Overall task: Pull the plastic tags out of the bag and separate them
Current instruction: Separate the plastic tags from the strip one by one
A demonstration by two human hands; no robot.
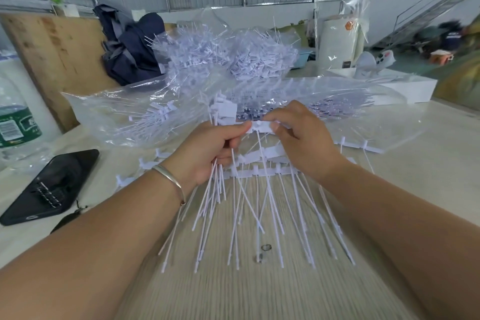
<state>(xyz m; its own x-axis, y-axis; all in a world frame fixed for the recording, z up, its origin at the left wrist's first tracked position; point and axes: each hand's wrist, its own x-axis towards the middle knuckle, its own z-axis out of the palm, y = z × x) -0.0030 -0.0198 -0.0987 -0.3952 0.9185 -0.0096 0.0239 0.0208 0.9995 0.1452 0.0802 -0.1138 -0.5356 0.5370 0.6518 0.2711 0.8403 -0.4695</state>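
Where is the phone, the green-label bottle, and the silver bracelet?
Phone [50, 187]: head view, on the middle of its dark back.
Green-label bottle [18, 125]: head view, on the green label.
Silver bracelet [170, 179]: head view, on the band across the left wrist.

1. Table [259, 293]: bears all items listed.
2. Bag [161, 109]: lies across the table's middle, behind both hands; tags inside it.
3. Loose tags [259, 202]: on the table before the bag, between the forearms.
4. Phone [52, 187]: on the table, left of the left hand [207, 153].
5. Bottle [15, 125]: behind the phone, far left.
6. Box [405, 88]: behind the bag, at right.
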